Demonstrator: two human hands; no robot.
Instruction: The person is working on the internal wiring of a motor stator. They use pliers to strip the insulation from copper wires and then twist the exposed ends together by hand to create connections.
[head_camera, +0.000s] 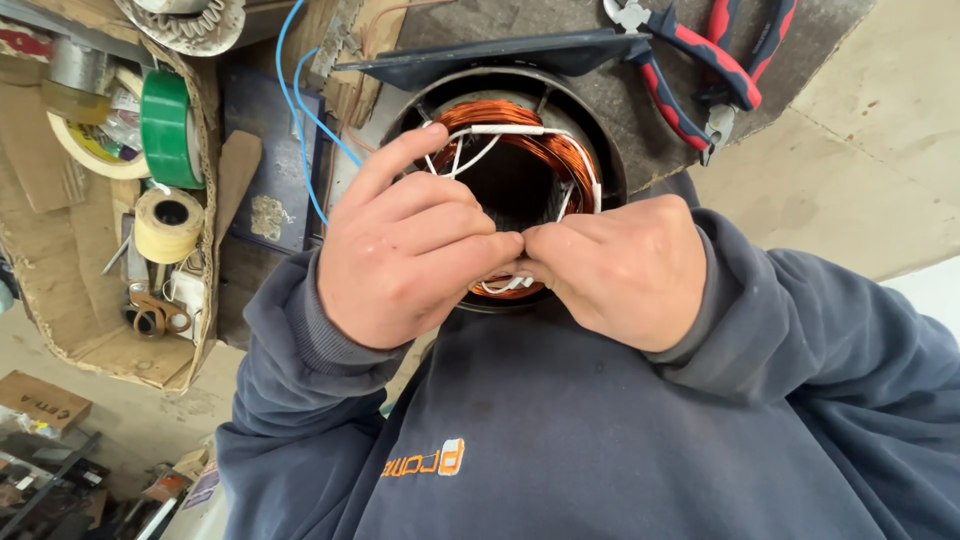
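A motor stator (600, 150) with a dark metal housing lies in front of me, its copper winding (555, 150) ringing the bore. White sleeved wires (500, 130) run over the winding. My left hand (400, 250) and my right hand (625, 270) meet fingertip to fingertip at the near rim of the winding. Both pinch a white sleeved wire (505, 286) that shows just under the fingers. My left index finger sticks out toward the far side of the coil. The wire's ends are hidden by my fingers.
Red-handled pliers (700, 60) and cutters lie beyond the stator on the right. Blue wires (300, 130) trail off to the left. A cardboard box (60, 300) on the left holds a green tape roll (165, 128), a cream tape roll (168, 225) and scissors (155, 312).
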